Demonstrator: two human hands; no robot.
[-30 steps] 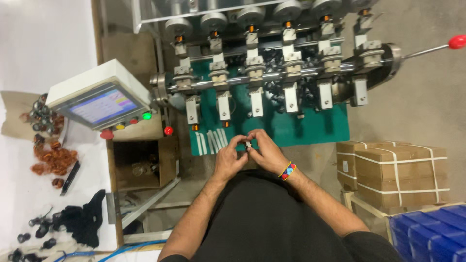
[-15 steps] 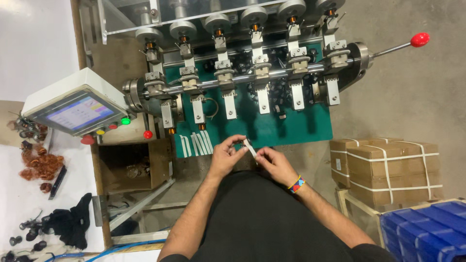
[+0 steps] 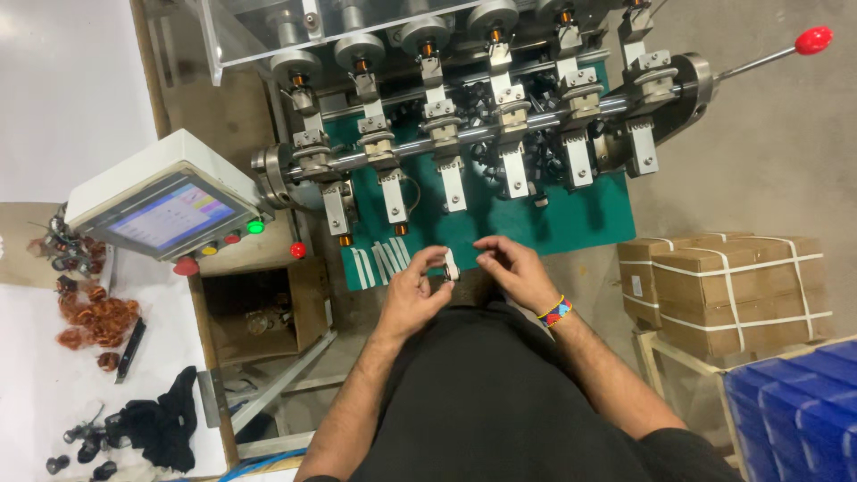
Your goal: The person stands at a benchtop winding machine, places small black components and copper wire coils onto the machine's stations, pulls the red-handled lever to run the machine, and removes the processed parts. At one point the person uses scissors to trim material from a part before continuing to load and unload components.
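Note:
My left hand (image 3: 418,291) pinches a small white bobbin-like part (image 3: 450,266) in front of my chest. My right hand (image 3: 511,268) hovers just right of it, fingers curled and apart, touching nothing that I can see; a multicoloured bracelet (image 3: 555,311) sits on its wrist. Both hands are over the front edge of a green mat (image 3: 571,223). Beyond them stands a multi-spindle winding machine (image 3: 473,134) with a row of several metal heads. A few white strips (image 3: 379,261) lie on the mat left of my left hand.
A control box with a lit screen (image 3: 165,214) and coloured buttons stands at left. Copper coils (image 3: 94,321) and dark parts lie on the white table. A red-knobbed lever (image 3: 812,40) sticks out top right. Strapped cardboard boxes (image 3: 732,286) and blue crates (image 3: 794,411) stand at right.
My hands have drawn apart: both held the small part together a second ago, now only the left keeps it. The view has shifted, so the machine sits further right in the frame.

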